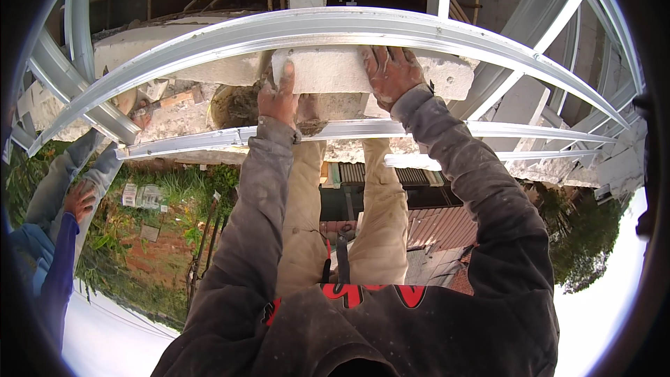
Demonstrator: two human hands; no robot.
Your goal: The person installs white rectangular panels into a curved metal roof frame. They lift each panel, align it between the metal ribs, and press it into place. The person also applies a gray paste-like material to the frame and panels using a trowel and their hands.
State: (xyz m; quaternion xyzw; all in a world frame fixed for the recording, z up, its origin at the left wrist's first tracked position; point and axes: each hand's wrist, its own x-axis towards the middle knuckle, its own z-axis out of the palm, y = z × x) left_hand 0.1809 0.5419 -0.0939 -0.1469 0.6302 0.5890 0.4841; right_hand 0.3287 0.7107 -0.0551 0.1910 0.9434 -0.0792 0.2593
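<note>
A pale lightweight concrete block [324, 71] lies between my two hands, on or just above the wall top, beneath a curved-looking metal channel. My left hand [278, 96] grips its left end, the thumb up against the face and the other fingers mostly hidden. Over the right end, my right hand [392, 73] has its fingers bent onto the block. Another pale block [447, 77] shows just beyond my right hand. Close to my left wrist is a dark, dirty round bucket-like container [234, 106], partly covered by the metal strips.
Light metal roof channels [335, 24] cross in front of and behind my hands, and a lower metal strip [195, 141] passes by my forearms. A co-worker's hand [80, 200] rests on their leg at the left. Grass and tiled roofs [436, 230] lie far below the wall edge.
</note>
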